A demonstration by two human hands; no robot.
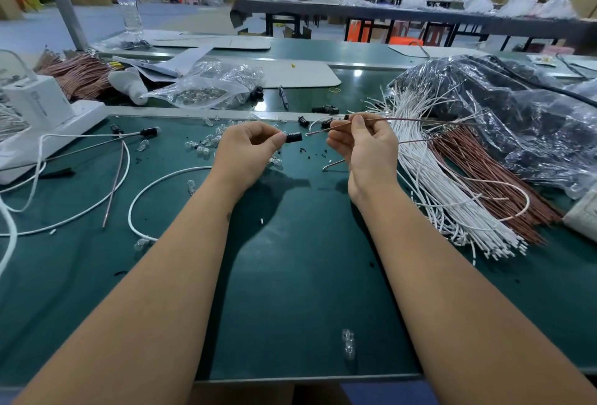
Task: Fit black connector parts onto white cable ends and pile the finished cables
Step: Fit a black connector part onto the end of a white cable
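two hands busy | left hand (247,149) pinches black connector (294,137) | right hand (365,146) pinches thin wires (420,120) | clear bag (210,88) holds, seemingly, bulbs

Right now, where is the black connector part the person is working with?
In the head view, the black connector part is pinched in the left hand, just left of the wire ends held by the right hand.

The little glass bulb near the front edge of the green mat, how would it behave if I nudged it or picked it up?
The glass bulb looks small, clear and rounded, so a nudge would probably roll it on the smooth green mat. It is likely very light. Its glassy surface may be slippery and fragile, so pinch it gently.
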